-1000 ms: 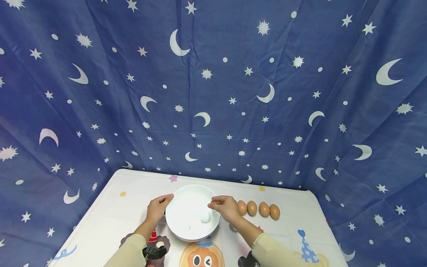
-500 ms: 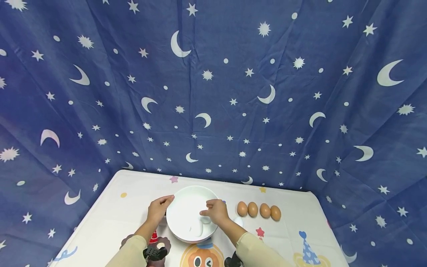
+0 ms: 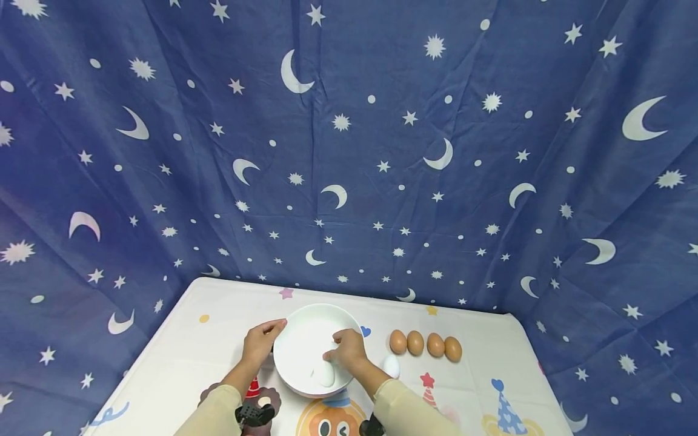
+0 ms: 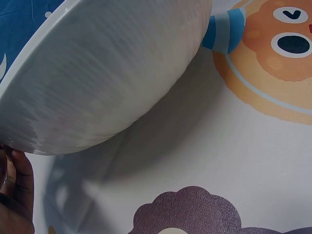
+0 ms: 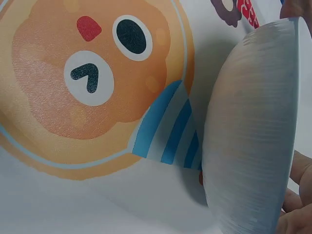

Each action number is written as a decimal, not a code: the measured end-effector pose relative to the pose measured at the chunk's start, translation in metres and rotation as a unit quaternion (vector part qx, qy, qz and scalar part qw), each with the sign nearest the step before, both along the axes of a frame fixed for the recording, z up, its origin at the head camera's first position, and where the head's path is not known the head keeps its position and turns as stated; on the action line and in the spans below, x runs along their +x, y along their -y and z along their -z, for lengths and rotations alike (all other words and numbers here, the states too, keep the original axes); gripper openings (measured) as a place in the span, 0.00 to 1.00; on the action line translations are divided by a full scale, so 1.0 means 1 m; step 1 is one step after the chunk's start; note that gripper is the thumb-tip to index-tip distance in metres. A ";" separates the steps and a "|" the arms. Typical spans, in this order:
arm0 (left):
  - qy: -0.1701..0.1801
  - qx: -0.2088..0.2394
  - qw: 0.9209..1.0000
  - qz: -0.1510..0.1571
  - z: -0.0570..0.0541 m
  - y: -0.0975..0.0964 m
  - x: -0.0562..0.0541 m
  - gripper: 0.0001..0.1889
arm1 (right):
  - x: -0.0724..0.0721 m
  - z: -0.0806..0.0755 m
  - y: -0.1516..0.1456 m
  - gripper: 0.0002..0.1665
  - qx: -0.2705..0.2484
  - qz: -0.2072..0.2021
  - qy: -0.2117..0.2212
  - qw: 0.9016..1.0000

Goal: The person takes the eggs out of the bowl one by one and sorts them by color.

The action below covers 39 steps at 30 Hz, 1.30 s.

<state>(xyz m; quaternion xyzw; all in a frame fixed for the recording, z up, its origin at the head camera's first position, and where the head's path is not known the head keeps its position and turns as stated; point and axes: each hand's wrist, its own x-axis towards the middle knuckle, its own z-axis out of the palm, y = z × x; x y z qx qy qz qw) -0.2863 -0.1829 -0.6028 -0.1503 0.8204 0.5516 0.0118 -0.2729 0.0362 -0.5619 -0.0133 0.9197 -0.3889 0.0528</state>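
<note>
A white bowl (image 3: 297,339) stands on the table in the head view. My left hand (image 3: 259,344) grips its left rim between thumb and fingers; in the left wrist view, those fingers (image 4: 22,183) show against the bowl's outer wall. My right hand (image 3: 349,351) reaches over the right rim into the bowl, thumb and index finger curled round a white egg (image 3: 334,346) mostly hidden by the hand. Just below the thumb, another white egg-like shape (image 3: 326,375) lies in the bowl. In the right wrist view, the bowl wall (image 5: 253,126) hides most of the right fingers (image 5: 297,209).
A white egg (image 3: 391,366) lies on the table right of the bowl, beside my right forearm. Farther right, several brown eggs (image 3: 415,343) lie in a row. The tablecloth (image 3: 229,303) has cartoon prints, and a blue star-patterned curtain (image 3: 360,200) hangs behind.
My right hand has moved left and down from the bowl's right rim into the bowl, reaching the egg there. The egg outside the bowl is now fully uncovered. My left hand stays on the rim.
</note>
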 end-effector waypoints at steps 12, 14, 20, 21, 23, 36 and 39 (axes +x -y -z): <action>0.003 0.002 1.000 0.000 0.000 0.000 -0.001 0.25 | -0.004 0.007 0.003 0.28 0.034 0.009 -0.019 0.999; 0.004 0.000 1.000 0.000 0.000 0.000 -0.001 0.25 | -0.004 0.006 0.003 0.28 0.036 0.012 -0.020 0.999; 0.006 -0.001 1.000 -0.004 -0.002 -0.002 -0.002 0.26 | -0.001 -0.001 0.005 0.27 0.039 0.025 -0.017 0.999; 0.008 0.002 1.000 -0.005 -0.002 -0.002 -0.002 0.26 | -0.001 -0.001 0.005 0.27 0.041 0.025 -0.017 0.999; 0.010 0.004 1.000 -0.006 -0.002 -0.003 -0.002 0.27 | -0.001 -0.001 0.005 0.27 0.043 0.024 -0.017 0.999; 0.008 -0.001 1.000 -0.003 -0.002 0.000 -0.001 0.26 | -0.003 0.003 0.006 0.26 0.046 0.030 -0.020 0.998; 0.008 -0.003 1.000 -0.002 -0.002 0.000 -0.001 0.26 | -0.003 0.003 0.006 0.26 0.046 0.030 -0.017 0.998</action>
